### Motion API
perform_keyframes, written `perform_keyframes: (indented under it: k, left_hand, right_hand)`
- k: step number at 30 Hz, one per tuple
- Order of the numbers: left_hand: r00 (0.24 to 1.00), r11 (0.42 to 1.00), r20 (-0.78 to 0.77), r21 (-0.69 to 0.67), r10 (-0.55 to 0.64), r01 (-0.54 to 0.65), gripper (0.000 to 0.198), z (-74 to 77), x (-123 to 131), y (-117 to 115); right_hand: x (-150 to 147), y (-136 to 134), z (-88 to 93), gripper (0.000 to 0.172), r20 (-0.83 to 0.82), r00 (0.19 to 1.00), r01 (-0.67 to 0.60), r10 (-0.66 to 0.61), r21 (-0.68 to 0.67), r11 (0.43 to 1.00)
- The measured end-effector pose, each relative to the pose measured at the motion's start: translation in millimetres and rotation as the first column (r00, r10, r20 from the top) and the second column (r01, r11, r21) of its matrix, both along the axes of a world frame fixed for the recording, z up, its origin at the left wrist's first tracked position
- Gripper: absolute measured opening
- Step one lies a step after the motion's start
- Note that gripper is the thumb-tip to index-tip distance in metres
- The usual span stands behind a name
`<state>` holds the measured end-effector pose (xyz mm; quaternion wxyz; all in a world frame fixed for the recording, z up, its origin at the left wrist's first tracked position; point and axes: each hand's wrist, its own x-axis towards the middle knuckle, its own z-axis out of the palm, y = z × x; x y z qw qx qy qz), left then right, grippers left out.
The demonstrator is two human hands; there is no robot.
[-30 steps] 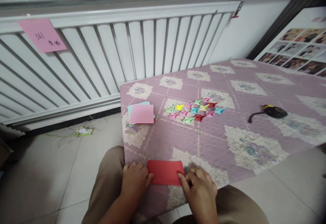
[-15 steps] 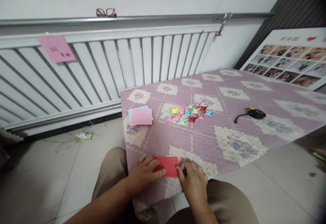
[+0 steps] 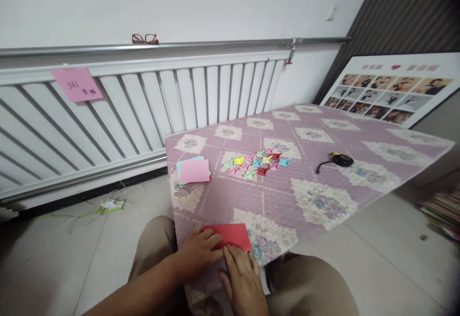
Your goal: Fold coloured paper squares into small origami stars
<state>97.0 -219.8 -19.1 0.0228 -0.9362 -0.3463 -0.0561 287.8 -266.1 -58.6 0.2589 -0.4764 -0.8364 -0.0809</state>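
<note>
A red sheet of paper (image 3: 233, 234) lies on the flowered tablecloth near the table's front edge. My left hand (image 3: 201, 248) rests on its left end, fingers stretched out over the paper. Along the near edge of the sheet, my right hand (image 3: 242, 270) lies flat with its fingers extended and touching the paper. Neither hand grips anything. Beyond them sits a stack of coloured paper (image 3: 194, 170), pink on top with blue and red showing at the sides. Several small folded paper pieces (image 3: 257, 163) in mixed colours are grouped right of the stack.
A black object with a strap (image 3: 341, 159) lies on the table's right part. A radiator (image 3: 143, 110) runs behind the table, with a pink note (image 3: 77, 85) on it. Glasses (image 3: 144, 39) rest on the pipe above. A photo board (image 3: 388, 90) leans at the right.
My right hand has moved from the paper's right end to the left along its near edge, beside my left hand. The camera view has shifted slightly up and to the right.
</note>
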Motion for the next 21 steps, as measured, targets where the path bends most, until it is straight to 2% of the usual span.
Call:
perform_keyframes:
  k: [2, 6, 12, 16, 19, 21]
  left_hand:
    - [0.999, 0.999, 0.017, -0.011, 0.037, -0.037, 0.033, -3.1, -6, -6]
    - [0.991, 0.99, 0.022, -0.038, 0.136, -0.135, 0.035, -10.7, -23, -22]
    - [0.97, 0.969, 0.021, -0.055, 0.24, -0.239, 0.036, -17.7, -40, -40]
    - [0.961, 0.962, 0.056, -0.048, 0.271, -0.268, 0.033, -20.6, -40, -44]
    - [0.958, 0.961, 0.079, -0.044, 0.277, -0.274, 0.03, -21.7, -38, -43]
    - [0.954, 0.959, 0.101, -0.043, 0.282, -0.279, 0.029, -21.7, -36, -42]
  right_hand:
    - [6, 0, -0.9, 0.045, 0.035, 0.999, -0.015, 0.016, -0.027, 1.0]
    - [25, 2, 1.5, 0.046, 0.087, 0.996, -0.013, 0.019, -0.063, 0.998]
    - [58, 2, -0.4, 0.042, 0.121, 0.989, 0.1, -0.086, -0.108, 0.989]
    - [75, 8, 5.7, 0.034, 0.09, 0.98, 0.181, -0.177, -0.032, 0.983]
    - [68, 14, 18.4, 0.044, -0.035, 0.956, 0.292, -0.291, 0.036, 0.956]
    - [51, 17, 27.0, 0.039, -0.097, 0.966, 0.244, -0.241, 0.02, 0.97]
